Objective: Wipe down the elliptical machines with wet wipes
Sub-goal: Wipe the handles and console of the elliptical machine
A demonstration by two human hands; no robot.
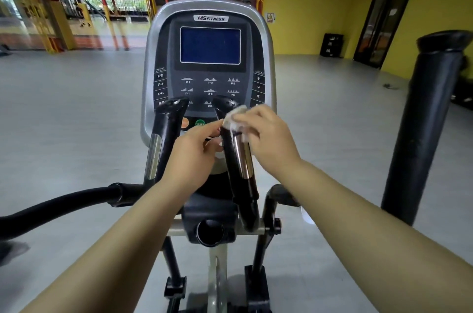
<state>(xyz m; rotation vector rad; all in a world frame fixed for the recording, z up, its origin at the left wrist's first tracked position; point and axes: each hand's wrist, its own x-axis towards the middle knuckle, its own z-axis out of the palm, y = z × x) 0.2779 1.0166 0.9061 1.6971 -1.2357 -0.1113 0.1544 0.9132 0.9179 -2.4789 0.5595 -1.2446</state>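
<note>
An elliptical machine stands straight ahead, its grey console (208, 61) showing a dark blue screen and program buttons. Two short black fixed handles with chrome sensor strips rise below it: the left handle (163, 143) and the right handle (239, 159). My right hand (266, 138) grips a crumpled white wet wipe (235, 120) against the upper part of the right handle. My left hand (197, 151) sits just left of that handle, its curled fingertips touching the handle or the wipe's edge; which one I cannot tell.
A long black moving arm (58, 206) curves in from the left. Another thick black upright arm (422, 128) stands at the right. A cup holder (210, 233) sits below the handles. Grey floor spreads all around, with yellow walls and a dark door at the right.
</note>
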